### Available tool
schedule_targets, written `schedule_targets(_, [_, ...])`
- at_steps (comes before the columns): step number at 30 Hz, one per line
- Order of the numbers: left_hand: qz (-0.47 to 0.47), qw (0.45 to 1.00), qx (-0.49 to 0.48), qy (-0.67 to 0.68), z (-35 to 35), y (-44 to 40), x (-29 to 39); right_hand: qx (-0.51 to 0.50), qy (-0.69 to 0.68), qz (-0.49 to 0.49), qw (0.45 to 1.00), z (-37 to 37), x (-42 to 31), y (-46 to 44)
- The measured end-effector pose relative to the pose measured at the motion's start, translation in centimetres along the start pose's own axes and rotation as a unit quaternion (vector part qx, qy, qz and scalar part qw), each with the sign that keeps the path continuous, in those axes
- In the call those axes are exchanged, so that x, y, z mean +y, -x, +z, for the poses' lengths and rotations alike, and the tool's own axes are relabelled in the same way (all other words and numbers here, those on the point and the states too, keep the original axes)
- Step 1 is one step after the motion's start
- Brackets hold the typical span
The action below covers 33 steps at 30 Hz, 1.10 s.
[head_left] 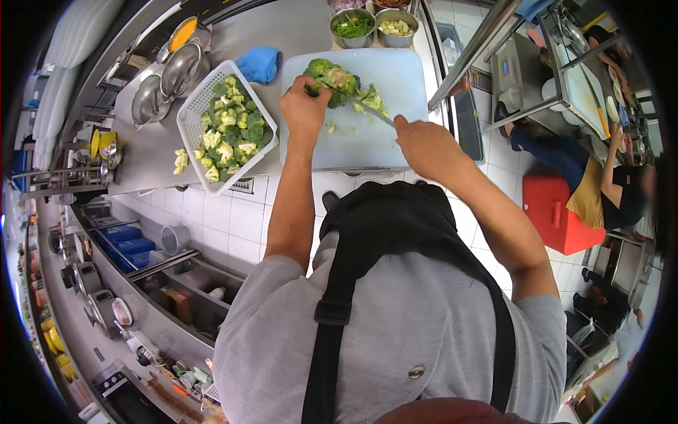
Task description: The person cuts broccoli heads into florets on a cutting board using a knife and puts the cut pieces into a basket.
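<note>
A head of broccoli [337,79] rests on the pale blue cutting board [367,145], with my left hand [305,106] closed around its left side. My right hand [429,147] grips a knife [376,114], its handle hidden in my fist. The blade points up and left, its tip at the broccoli's lower right edge. Small cut bits of broccoli [372,100] lie on the board beside the blade. To the left of the board, a white perforated basket [188,127] holds many cut florets [229,127].
One floret piece [181,161] lies outside the basket. A blue cloth [258,64] sits behind the board. Metal containers with chopped greens [353,27] and pale cubes [395,28] stand at the back. Metal bowls [152,100] are at left. Another person [600,169] works at right, near a red box [554,212].
</note>
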<state>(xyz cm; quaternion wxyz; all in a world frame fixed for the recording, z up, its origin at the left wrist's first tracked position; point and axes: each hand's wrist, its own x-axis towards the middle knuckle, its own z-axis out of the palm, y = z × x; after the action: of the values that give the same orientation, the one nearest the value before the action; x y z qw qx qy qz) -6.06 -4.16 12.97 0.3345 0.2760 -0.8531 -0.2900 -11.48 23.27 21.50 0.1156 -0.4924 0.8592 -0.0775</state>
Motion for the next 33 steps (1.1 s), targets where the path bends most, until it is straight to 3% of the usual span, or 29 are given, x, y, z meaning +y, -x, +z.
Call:
schedule_targets(3, [-0.011,0.999,-0.003,0.038,-0.6,0.5,0.4,0.008,0.047,-0.037,0.998,-1.6,-0.1,0.0])
schedule_targets(5, [-0.039,0.981,0.006,0.190,1.1,1.2,-3.2,0.028,0.017,-0.016,0.999,-2.0,0.3,0.8])
schedule_targets(9, [-0.133,0.860,-0.001,0.492,-1.1,3.4,-1.6,0.011,-0.077,0.049,0.996,-3.8,0.1,3.9])
schedule_targets(10, [-0.161,0.845,-0.024,0.510,-1.8,4.1,-0.7,-0.005,-0.101,0.078,0.992,-4.1,0.1,4.4])
schedule_targets(13, [-0.168,0.865,-0.098,0.463,-1.9,7.0,0.3,0.025,-0.207,0.092,0.974,-1.1,1.5,5.8])
schedule_targets(14, [-0.155,0.898,-0.128,0.391,-0.8,8.4,-0.3,0.035,-0.232,0.111,0.966,0.2,1.8,6.4])
schedule_targets(18, [-0.122,0.910,-0.215,0.334,3.1,11.6,3.4,0.066,-0.263,0.189,0.944,4.5,3.2,8.9])
schedule_targets(21, [-0.001,0.935,-0.204,0.289,6.0,11.6,5.0,0.087,-0.282,0.245,0.924,5.3,3.6,9.3])
schedule_targets(24, [0.007,0.943,-0.219,0.249,8.9,12.0,4.5,0.054,-0.310,0.284,0.906,5.0,3.9,8.3])
schedule_targets(33, [0.026,0.953,-0.230,0.195,9.7,11.7,5.1,0.088,-0.288,0.233,0.925,7.6,3.8,6.5])
